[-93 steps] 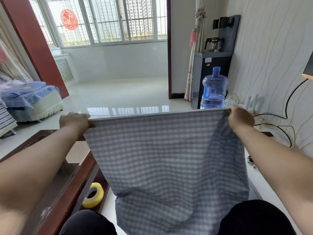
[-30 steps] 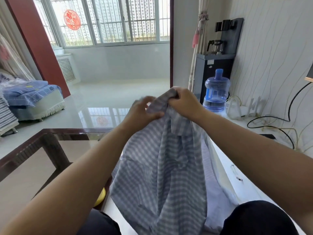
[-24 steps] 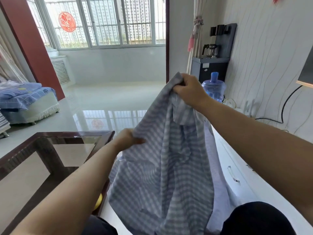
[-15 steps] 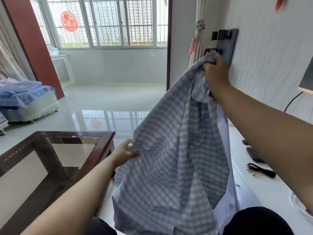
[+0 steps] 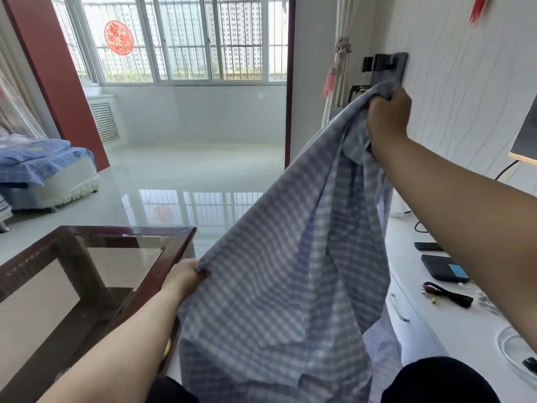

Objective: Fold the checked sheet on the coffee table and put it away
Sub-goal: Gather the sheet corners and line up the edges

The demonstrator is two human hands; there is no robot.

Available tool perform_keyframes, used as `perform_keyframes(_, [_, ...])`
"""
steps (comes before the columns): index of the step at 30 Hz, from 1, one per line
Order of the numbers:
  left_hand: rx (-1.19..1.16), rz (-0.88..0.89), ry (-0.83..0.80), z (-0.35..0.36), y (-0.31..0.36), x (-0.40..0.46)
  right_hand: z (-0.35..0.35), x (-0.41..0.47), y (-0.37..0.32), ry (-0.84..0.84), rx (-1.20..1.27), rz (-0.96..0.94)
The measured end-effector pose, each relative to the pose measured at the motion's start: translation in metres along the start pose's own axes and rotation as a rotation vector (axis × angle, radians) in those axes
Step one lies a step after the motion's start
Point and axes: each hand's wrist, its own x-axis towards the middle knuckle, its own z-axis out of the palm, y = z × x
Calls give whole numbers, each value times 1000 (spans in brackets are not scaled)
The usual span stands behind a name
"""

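Between the two hands hangs the checked sheet (image 5: 279,280), easily the biggest thing going on: it runs in a long slope from the raised right hand (image 5: 388,117) down to the left hand (image 5: 186,276), with the rest sagging in loose folds below both grips toward the person's lap. It's off the worktop completely, held in the air.

Just left of the lower grip is the coffee table worktop (image 5: 174,251), dark wood frame with a glass top, and the left hand sits right by its near corner.

Below the upper grip, off to the right, is a white cabinet (image 5: 453,330) with a black cable (image 5: 449,296) and a dark flat device (image 5: 443,269) on it.

Grips: right hand is clenched around a bunched corner of the sheet up high, left hand pinches the sheet's edge down low.
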Motion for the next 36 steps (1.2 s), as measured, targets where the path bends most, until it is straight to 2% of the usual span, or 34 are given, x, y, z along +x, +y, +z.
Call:
perform_keyframes(3, [-118,72,452,-5,1,-7,-16,19,2,215,29,59])
perform_keyframes(4, [-90,47,455,-6,-4,-7,-21,23,0,257,15,59])
perform_keyframes(5, [-5,-19,310,-4,-16,-2,-22,24,-2,271,-7,51])
perform_keyframes(7, [309,-216,-160,-2,-33,2,-19,22,-1,187,-57,32])
perform_keyframes(8, [436,-265,-293,-6,-35,7,-16,18,0,98,-79,11])
perform_keyframes(9, [467,-247,-306,-11,-29,10,-12,11,3,-14,-120,-8])
perform_keyframes(11, [281,-75,-213,-25,4,17,-3,-5,12,-206,-252,-54])
perform_keyframes(13, [-52,121,-188,-37,65,8,8,-25,18,-297,-334,-101])
perform_keyframes(15, [-271,340,-92,-46,133,-11,21,-47,17,-381,-333,-145])
perform_keyframes(18, [-347,614,46,-53,212,-29,35,-74,13,-582,-309,-221])
perform_keyframes(20, [-341,683,82,-61,238,-32,40,-85,13,-731,-253,-227])
perform_keyframes(24, [-130,634,179,-72,250,-23,34,-88,30,-864,-214,-228])
perform_keyframes(29, [-234,523,203,-66,233,-13,27,-101,54,-1022,-330,-221])
perform_keyframes(32, [-245,408,307,-71,218,-11,21,-100,62,-958,-338,-132])
perform_keyframes(36, [-413,118,406,-98,173,4,-5,-72,78,-729,-458,-59])
